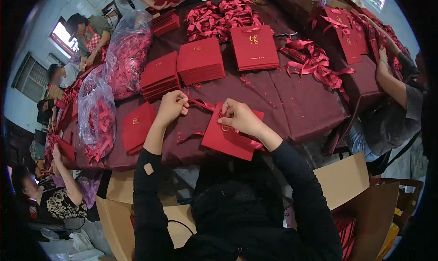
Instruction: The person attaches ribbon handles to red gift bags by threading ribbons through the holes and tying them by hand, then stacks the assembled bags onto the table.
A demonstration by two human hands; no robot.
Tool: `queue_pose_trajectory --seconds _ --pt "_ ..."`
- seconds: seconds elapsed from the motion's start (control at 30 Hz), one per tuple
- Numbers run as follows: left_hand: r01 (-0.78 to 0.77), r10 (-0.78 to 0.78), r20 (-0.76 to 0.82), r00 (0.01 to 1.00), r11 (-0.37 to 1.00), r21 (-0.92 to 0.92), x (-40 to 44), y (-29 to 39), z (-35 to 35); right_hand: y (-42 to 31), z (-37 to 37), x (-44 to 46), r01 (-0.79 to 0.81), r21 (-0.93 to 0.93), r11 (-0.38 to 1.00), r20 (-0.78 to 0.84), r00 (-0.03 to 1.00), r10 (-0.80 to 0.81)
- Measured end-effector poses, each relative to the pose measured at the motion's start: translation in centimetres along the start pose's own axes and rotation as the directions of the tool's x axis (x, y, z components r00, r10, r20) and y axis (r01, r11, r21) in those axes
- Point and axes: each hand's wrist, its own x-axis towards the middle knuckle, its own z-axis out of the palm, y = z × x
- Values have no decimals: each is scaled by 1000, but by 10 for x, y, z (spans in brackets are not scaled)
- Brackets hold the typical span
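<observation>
A red card bag (pixel 228 144) with a gold emblem lies tilted near the table's front edge. Over its upper part, my right hand (pixel 239 118) is closed in a pinch on a red ribbon. My left hand (pixel 172 108), to the left of the bag, has its fingers closed on the end of a red ribbon (pixel 200 104) that stretches across to the bag. Another ribbon end (pixel 191 136) trails on the cloth at the bag's left side. To the left of my left forearm lies a small pile of red bags (pixel 138 127).
Behind my hands stand stacks of red bags (pixel 200 60) and heaps of red ribbon (pixel 312 64). Plastic sacks of ribbon (pixel 129 55) are at the left. Open cardboard boxes (pixel 342 179) stand below the table edge. Several people work around the table.
</observation>
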Motion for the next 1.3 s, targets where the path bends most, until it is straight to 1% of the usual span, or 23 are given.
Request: queue_pose_trajectory --seconds 0.07,0.13,0.2,0.27,0.3,0.37,0.4,0.43,0.47,0.5,0.57,0.6,0.63,0.73,0.83,0.93,1.03,1.13,1.17,1.2,1.23,1.27,1.3 --pt "-13 13 13 1000 1000 1 3 -1 -1 2 1 0 -15 4 1000 7 1000 15" --pt "-1 1 11 1000 1000 -2 6 -3 2 7 2 2 58 -1 998 -17 998 -58" --pt "7 -7 15 1000 1000 -4 7 0 5 4 2 1 28 7 1000 -24 999 -28" --pt "23 -12 -84 996 991 129 3 6 14 3 4 -2 -6 17 1000 -30 1000 6" --pt "21 -11 -81 997 991 130 -2 6 16 5 4 -1 32 -10 999 -33 999 -33" --pt "-151 325 -293 899 859 488 -20 3 19 10 6 -1 72 -34 997 -35 997 -74" --pt "-190 436 -375 818 820 539 -45 24 27 14 7 -1 86 -15 996 -55 995 -86" --pt "-206 442 -377 814 826 525 -67 35 37 16 8 1 104 6 995 -71 992 -103" --pt "-215 448 -384 808 830 515 -89 40 47 5 6 0 4 17 1000 -44 999 -3" --pt "-256 494 -273 826 759 599 -110 41 59 -5 4 -2 -95 26 995 -9 995 95" --pt "-263 463 -94 881 645 718 -137 32 82 -3 4 2 -92 57 994 -43 995 94" --pt "-244 437 -90 895 648 721 -142 28 91 -3 1 4 -105 67 992 -60 992 109" --pt "-228 440 -132 888 672 704 -140 24 95 0 0 6 -73 253 965 -63 994 91" --pt "-224 433 -185 882 731 645 -133 20 95 -15 -15 -9 -180 471 864 -50 972 229" --pt "-259 402 -159 902 798 544 -125 26 91 -28 -38 -45 -330 644 691 199 944 265" --pt "-297 426 -148 892 802 518 -125 30 93 -36 -46 -85 -451 667 593 341 892 295" --pt "-325 429 -113 896 808 491 -121 23 90 -34 -49 -116 -550 495 673 468 821 326" --pt "-305 359 -91 929 882 359 -114 22 86 -43 -57 -128 -627 327 707 688 671 277" --pt "-285 317 -58 946 906 312 -111 19 85 -42 -57 -129 -601 338 725 700 675 233" --pt "-310 353 -101 930 901 303 -108 13 88 -40 -55 -128 -571 349 743 713 676 185" --pt "-317 364 -105 925 896 312 -108 12 88 -34 -48 -128 -455 542 707 657 754 -18" --pt "-324 376 -110 920 889 324 -108 13 88 -32 -39 -121 -261 702 663 490 852 -184" --pt "-278 330 -126 936 909 311 -108 15 89 -32 -29 -112 -43 813 581 290 895 -339"
